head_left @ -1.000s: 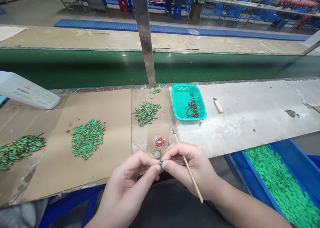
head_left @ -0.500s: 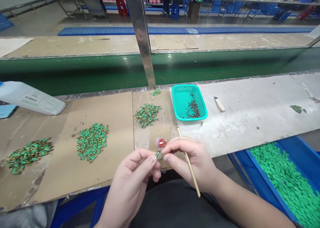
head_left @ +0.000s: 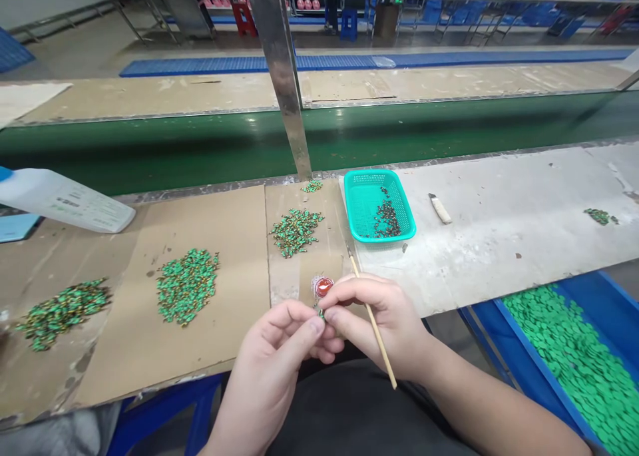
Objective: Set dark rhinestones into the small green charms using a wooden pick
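Note:
Between the fingertips of my left hand (head_left: 284, 353) and my right hand (head_left: 379, 316) is a small green piece (head_left: 320, 313), mostly covered by the fingers. Both hands pinch it. A thin wooden-handled paintbrush (head_left: 382, 349) also rests in my right hand, its tip slanting away toward the basket. Just beyond the fingertips stands a little round pot of red liquid (head_left: 323, 286). Farther off on the cardboard lies a pile of small green-and-gold pieces (head_left: 295, 232).
A teal basket (head_left: 353, 223) holds small dark pieces. Left lie more green-and-gold piles (head_left: 187, 286) (head_left: 64, 313) and a white plastic bottle (head_left: 74, 200). A knife (head_left: 440, 210) lies right; below it, a blue bin (head_left: 524, 349) holds green discs. A metal post (head_left: 282, 63) rises behind.
My left hand has shifted slightly right, closer to my right hand. The small piece has turned and is now more hidden by the fingers. The brush stays in my right hand.

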